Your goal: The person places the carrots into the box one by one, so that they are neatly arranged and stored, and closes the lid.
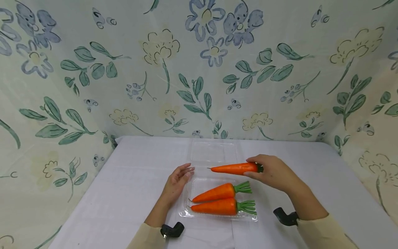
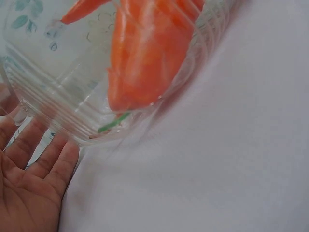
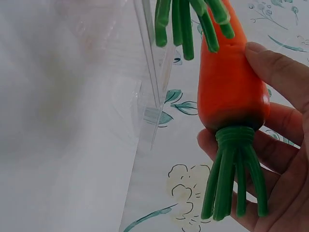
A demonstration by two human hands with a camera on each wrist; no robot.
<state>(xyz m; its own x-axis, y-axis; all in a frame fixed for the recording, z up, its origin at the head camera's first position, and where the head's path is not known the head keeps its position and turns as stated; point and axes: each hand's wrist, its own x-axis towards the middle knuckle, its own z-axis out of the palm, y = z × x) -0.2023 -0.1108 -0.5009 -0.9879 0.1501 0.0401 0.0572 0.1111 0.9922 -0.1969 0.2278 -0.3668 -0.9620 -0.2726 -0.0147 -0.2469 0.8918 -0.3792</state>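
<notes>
Between the thumb and fingers of my right hand (image 1: 275, 172) is an orange carrot (image 1: 231, 168), gripped near its thick end. It lies sideways above the back part of a clear plastic box (image 1: 199, 184), its thin tip pointing left. The right wrist view shows the held carrot's green stalks (image 3: 234, 179) hanging past the fingers. Two more carrots, a rear one (image 1: 214, 193) and a front one (image 1: 214, 207), lie side by side in the box, tops to the right. My left hand (image 1: 176, 183) is at the box's left side, fingers loosely extended along its wall (image 2: 63, 116).
The box's clear lid (image 1: 212, 152) is folded back on the white-covered table (image 1: 140, 169). A flowered cloth (image 1: 199, 100) hangs behind the table and at both sides. Each wrist wears a black camera mount, the left one (image 1: 172, 229) and the right one (image 1: 286, 217).
</notes>
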